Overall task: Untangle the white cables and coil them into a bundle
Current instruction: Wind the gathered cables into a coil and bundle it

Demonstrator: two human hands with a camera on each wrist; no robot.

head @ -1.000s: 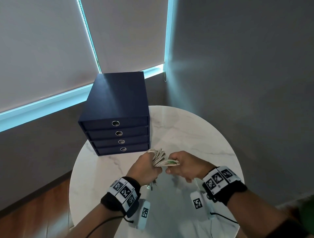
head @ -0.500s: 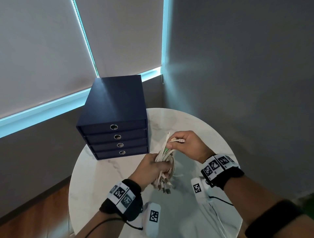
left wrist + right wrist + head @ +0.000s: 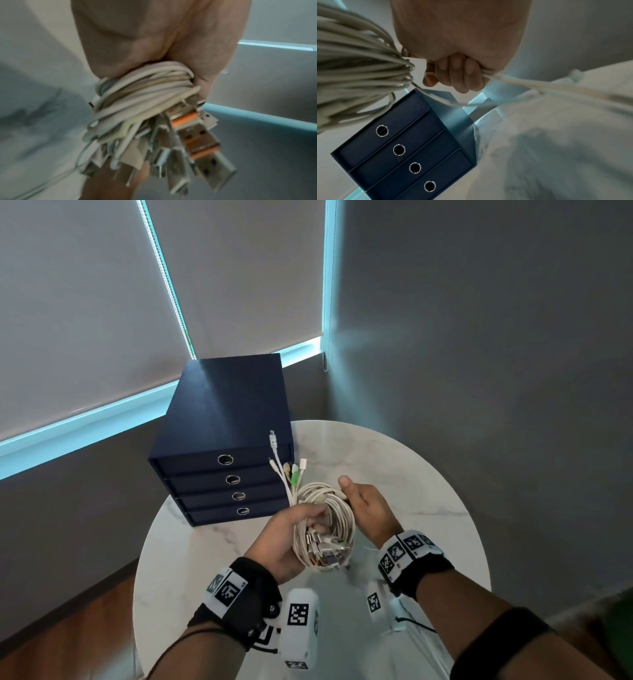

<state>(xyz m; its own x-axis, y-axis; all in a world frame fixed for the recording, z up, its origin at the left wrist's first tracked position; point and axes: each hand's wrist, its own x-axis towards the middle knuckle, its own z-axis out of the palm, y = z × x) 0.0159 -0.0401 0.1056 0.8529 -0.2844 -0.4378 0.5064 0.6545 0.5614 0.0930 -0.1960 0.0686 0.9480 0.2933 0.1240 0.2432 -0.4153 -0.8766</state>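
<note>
A loop of several white cables (image 3: 337, 510) hangs between my two hands above the round marble table (image 3: 421, 474). My left hand (image 3: 298, 525) grips the loop's left side, fingers curled through it. My right hand (image 3: 359, 501) grips its right side, thumb up. Loose cable ends (image 3: 286, 470), some with green collars, stick up to the left of the loop. USB plugs (image 3: 323, 554) dangle at the bottom. In the left wrist view the cables (image 3: 145, 92) bunch under my palm, with the plugs (image 3: 199, 142) below. The right wrist view shows my fingers (image 3: 458, 73) curled round strands (image 3: 359, 60).
A navy box with four ring-pull drawers (image 3: 222, 446) stands on the table's far left part, close behind the cable ends. A grey wall (image 3: 496, 371) runs along the right. Blinds cover the window behind. Wooden floor (image 3: 68, 628) lies below on the left.
Both hands have risen from near the table. The tight folded bunch they held has opened into a round loop, and my right hand has gone from pulling the ends upward to gripping the loop's right side.
</note>
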